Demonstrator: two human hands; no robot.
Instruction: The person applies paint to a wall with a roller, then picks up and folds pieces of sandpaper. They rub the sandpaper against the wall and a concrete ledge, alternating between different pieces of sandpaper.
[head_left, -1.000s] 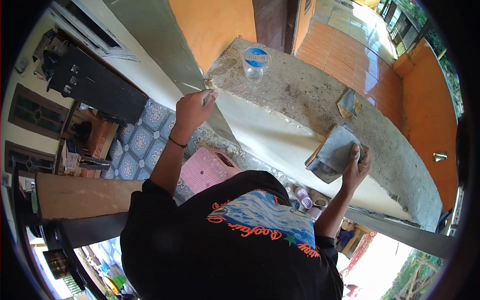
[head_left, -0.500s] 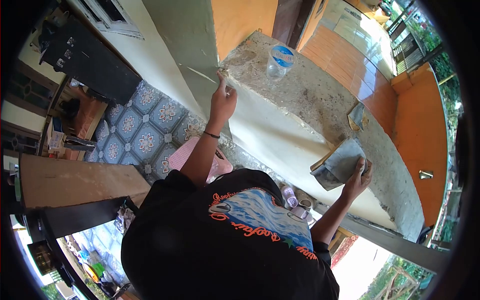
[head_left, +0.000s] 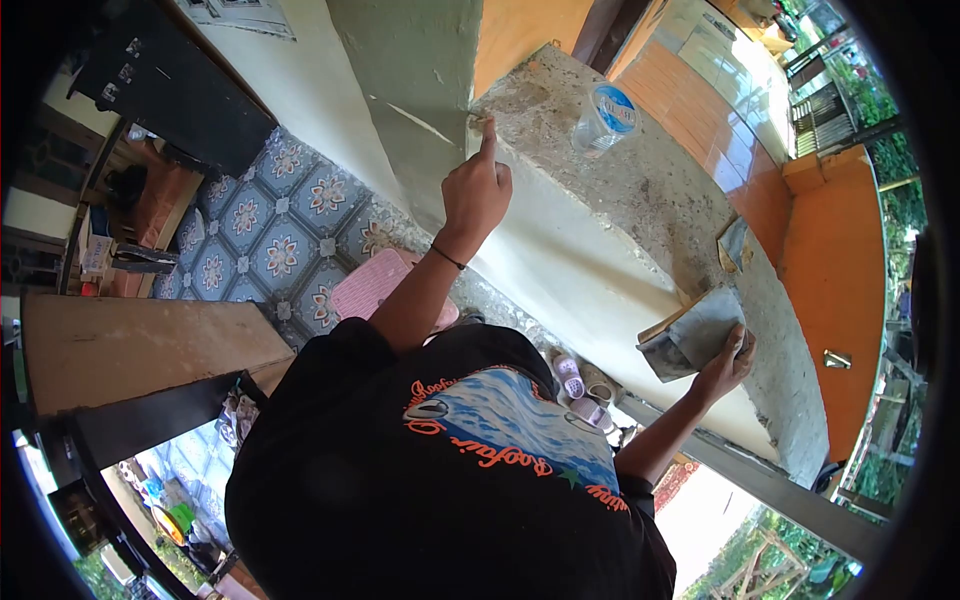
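My left hand (head_left: 478, 190) holds nothing. Its index finger is stretched out at the near inner corner of the rough concrete ledge (head_left: 655, 195), while the other fingers curl in. My right hand (head_left: 728, 366) grips a folded grey sheet of sandpaper (head_left: 703, 330), thumb on the face towards me. That sheet, with a tan edge showing on its left, overlaps the outer edge of the ledge in this view. Further along the ledge top lies a smaller folded scrap (head_left: 735, 247), grey and tan.
A clear plastic cup (head_left: 597, 128) with a blue-and-white lid stands on the ledge. Below, a pink mat (head_left: 372, 285) lies on patterned floor tiles (head_left: 283, 252), and several shoes (head_left: 583, 390) sit by the wall. A brown cabinet (head_left: 150, 345) is at the left.
My left hand has turned over to show its back, with the index finger extended at the ledge corner. The right hand keeps hold of the sandpaper. The view has shifted slightly.
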